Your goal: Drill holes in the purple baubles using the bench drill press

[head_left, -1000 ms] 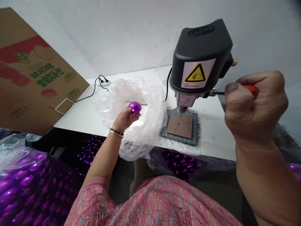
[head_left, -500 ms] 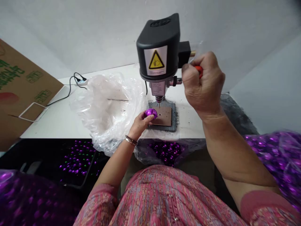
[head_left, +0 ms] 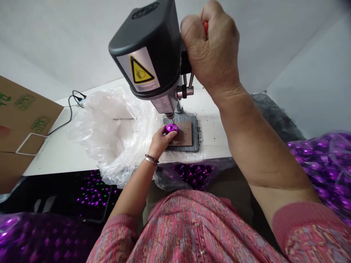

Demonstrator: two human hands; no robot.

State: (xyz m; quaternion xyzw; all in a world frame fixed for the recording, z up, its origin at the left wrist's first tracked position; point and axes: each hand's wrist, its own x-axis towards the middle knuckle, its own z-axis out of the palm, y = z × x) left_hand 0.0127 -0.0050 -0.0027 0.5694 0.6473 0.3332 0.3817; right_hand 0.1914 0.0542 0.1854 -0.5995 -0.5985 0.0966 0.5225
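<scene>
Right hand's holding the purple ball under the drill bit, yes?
No, it's the left hand holding the purple ball under the drill bit, as the head view shows. The right hand is up high, gripping a red handle.

Left hand (head_left: 161, 141) cupped, positioned low and forward; left forearm (head_left: 134, 186) extended. Right hand (head_left: 211, 45) clenched in a raised fist; right forearm (head_left: 260, 142) angled upward.
</scene>
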